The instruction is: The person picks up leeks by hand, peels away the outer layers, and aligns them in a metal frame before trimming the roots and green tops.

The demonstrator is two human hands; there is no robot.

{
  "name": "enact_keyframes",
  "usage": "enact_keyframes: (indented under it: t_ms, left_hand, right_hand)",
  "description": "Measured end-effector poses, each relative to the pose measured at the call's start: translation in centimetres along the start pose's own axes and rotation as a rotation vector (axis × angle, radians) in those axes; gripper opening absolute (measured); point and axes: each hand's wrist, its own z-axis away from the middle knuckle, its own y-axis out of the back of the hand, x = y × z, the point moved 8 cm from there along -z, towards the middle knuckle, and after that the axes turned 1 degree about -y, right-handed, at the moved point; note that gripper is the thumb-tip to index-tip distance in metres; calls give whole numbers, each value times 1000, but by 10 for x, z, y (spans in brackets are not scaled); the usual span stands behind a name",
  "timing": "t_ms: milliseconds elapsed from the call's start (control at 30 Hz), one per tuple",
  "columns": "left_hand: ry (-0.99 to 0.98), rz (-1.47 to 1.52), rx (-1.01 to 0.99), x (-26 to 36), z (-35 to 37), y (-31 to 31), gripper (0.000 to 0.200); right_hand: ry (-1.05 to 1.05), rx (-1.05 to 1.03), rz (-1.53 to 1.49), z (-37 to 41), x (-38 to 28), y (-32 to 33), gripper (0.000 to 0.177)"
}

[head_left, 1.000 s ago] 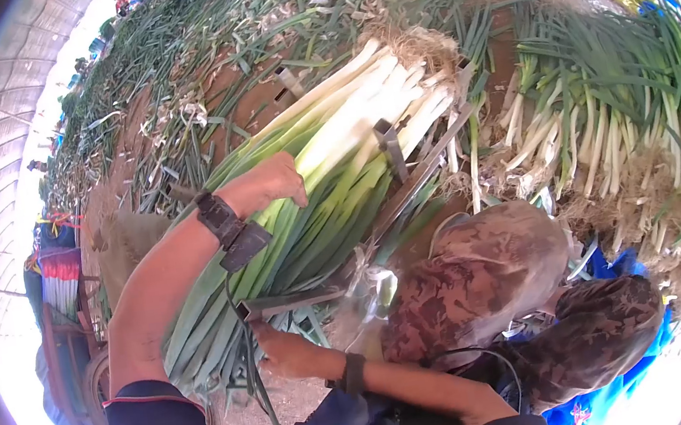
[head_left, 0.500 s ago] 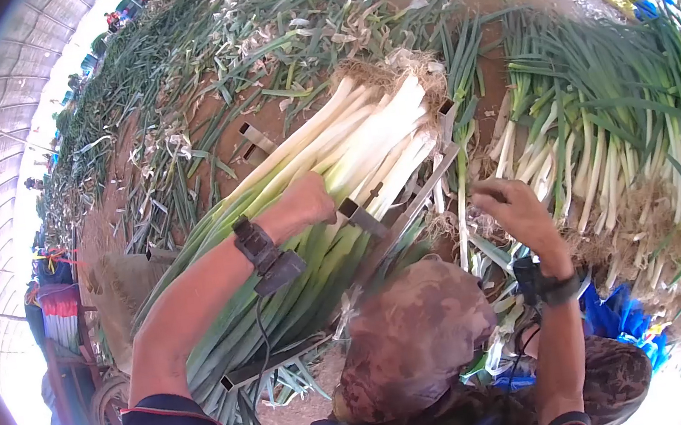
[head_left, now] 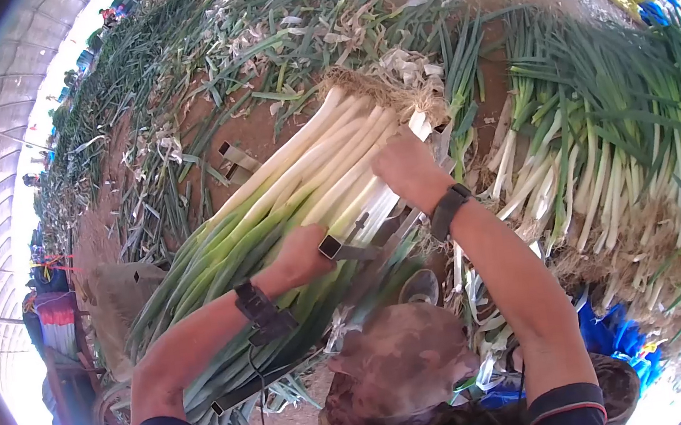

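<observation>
A thick bundle of long green onions (head_left: 299, 162) lies slanted on a metal frame (head_left: 350, 250), roots at the upper right and green leaves at the lower left. My left hand (head_left: 303, 254) rests on the green part of the stalks, fingers curled beside the frame's square post. On the white stalks just below the roots lies my right hand (head_left: 407, 165), fingers closed round stalks at the bundle's right edge. Both wrists wear dark straps, and the left one carries a device with a cable.
More green onions (head_left: 597, 136) lie in a wide heap at the right. Loose leaves and peelings (head_left: 249, 44) cover the ground beyond. A person's patterned cap (head_left: 403, 359) is close in front at the bottom. Blue plastic (head_left: 620, 339) lies at the lower right.
My right hand has moved left and up onto the white stalks from beside the bundle. My left hand has shifted slightly down and left along it.
</observation>
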Motion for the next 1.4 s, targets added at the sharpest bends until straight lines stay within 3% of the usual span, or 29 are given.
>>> enact_keyframes:
  t_ms: [33, 100, 167, 200, 267, 333, 367, 433, 467, 533, 600, 867, 900, 967, 1000, 1033, 1067, 1100, 1133, 1200, 1300, 1367, 1400]
  left_hand:
    - [-33, 32, 11, 3, 3, 1, 22]
    - [-3, 17, -17, 3, 11, 0, 33]
    - [26, 5, -47, 6, 26, 4, 44]
    - [18, -150, -45, 14, 39, 13, 51]
    - [38, -302, -50, 28, 63, 39, 59]
    - [110, -541, -251, 23, 98, 47, 68]
    - [147, -527, -280, 12, 115, 44, 68]
    - [-26, -478, -77, 13, 133, 52, 72]
    - [-6, -468, -86, -4, 126, 44, 72]
    - [-184, -336, -110, -24, 110, 16, 79]
    - [-210, -323, -95, -27, 110, 13, 80]
    - [-168, -337, -91, -21, 114, 15, 84]
    - [-179, -335, -84, -13, 116, 21, 84]
    - [-99, -368, -216, -6, 115, 22, 82]
    - [-234, -347, -75, -3, 119, 26, 84]
    - [-148, -361, -189, -1, 113, 26, 88]
    - [-150, -361, -225, 8, 105, 28, 96]
    - [-203, -317, -183, 6, 87, 19, 105]
    - [-202, -450, -178, 12, 77, 16, 100]
    - [-132, -460, -263, 8, 61, 5, 84]
    - [-114, -443, -232, 0, 61, -1, 71]
    - [-147, -431, -175, 2, 59, -2, 72]
    - [-154, -414, -137, 1, 61, -1, 73]
  right_hand:
    - [2, -3, 2, 0, 2, -11, 16]
    - [34, 329, -169, 5, 5, -3, 16]
    - [53, 356, -156, 8, 6, -7, 12]
    - [64, 378, -140, 12, 8, -5, 11]
    - [97, 323, -65, 11, 7, -10, 12]
    - [122, 220, -40, 13, 7, -10, 21]
    - [151, 243, -114, 18, 7, -10, 23]
    - [204, 264, -189, 11, 13, -16, 26]
    - [229, 339, -212, 10, 17, -18, 28]
    - [261, 392, -268, 16, 14, -24, 30]
    - [252, 358, -299, 11, 16, -22, 23]
    - [233, 380, -200, 11, 10, -22, 28]
    - [179, 223, -178, 7, 18, -35, 31]
    - [315, 448, -252, 14, 18, -43, 37]
    - [240, 264, -310, 18, 5, -41, 44]
    - [282, 623, -334, 26, 12, -66, 48]
    - [150, 558, -281, 25, 12, -72, 50]
    - [138, 705, -440, 16, 19, -94, 33]
    - [-71, 318, -208, 4, 9, -39, 16]
    - [-38, 567, -153, 8, 8, -28, 9]
    - [-31, 450, -174, 13, 4, -24, 15]
    - [-29, 377, -185, 26, 9, -22, 22]
    - [-25, 593, -265, 49, 8, -1, 27]
